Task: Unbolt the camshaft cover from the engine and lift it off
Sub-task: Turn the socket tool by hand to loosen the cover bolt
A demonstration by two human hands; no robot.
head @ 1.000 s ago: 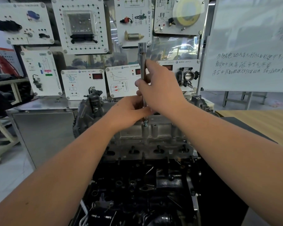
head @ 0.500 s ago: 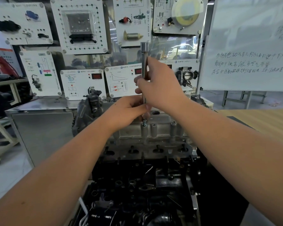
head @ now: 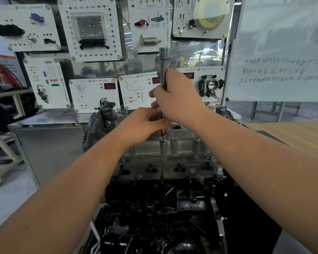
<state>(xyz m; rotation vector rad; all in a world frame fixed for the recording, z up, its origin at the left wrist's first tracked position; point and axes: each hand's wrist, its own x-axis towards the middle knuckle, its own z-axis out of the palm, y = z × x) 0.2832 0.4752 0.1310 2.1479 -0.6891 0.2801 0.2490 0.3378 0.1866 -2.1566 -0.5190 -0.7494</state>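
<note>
The long socket wrench (head: 163,70) has come up a little, and the bolt (head: 163,138) now sticks out of the camshaft cover (head: 174,145) on top of the engine (head: 163,208). The right hand (head: 178,97) grips the wrench; the left hand (head: 143,125) pinches its lower end. This bolt looks nearly free.
</note>
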